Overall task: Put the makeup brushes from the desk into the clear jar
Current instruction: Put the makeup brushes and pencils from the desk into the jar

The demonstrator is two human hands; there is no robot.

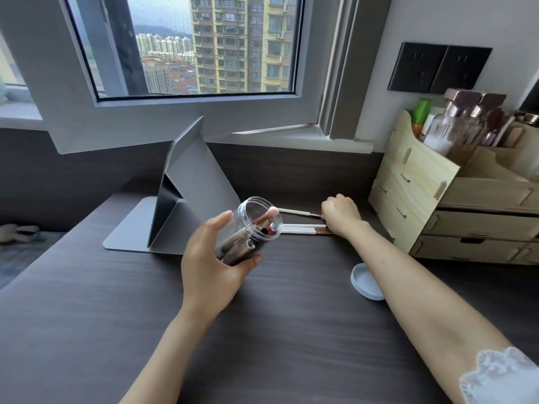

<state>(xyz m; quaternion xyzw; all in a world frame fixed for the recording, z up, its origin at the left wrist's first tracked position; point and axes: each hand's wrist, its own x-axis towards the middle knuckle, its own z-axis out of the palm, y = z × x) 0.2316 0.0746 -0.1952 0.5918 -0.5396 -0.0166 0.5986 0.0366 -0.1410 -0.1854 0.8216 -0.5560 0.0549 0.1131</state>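
My left hand (pixel 215 266) grips the clear jar (pixel 250 228), lifted off the dark desk and tilted with its open mouth toward the right. Several makeup items lie inside the jar. Three white-handled makeup brushes with rose-gold ferrules lie on the desk (pixel 300 228) just right of the jar's mouth, one a little farther back (pixel 294 212). My right hand (pixel 341 214) rests on the brush-head ends of these brushes, fingers curled down onto them; the grip itself is hidden under the hand.
A grey folding mirror stand (pixel 186 193) sits behind the jar. A pale blue lid (pixel 364 282) lies on the desk under my right forearm. A wooden drawer organiser (pixel 437 199) with bottles stands at the right. The window lies behind.
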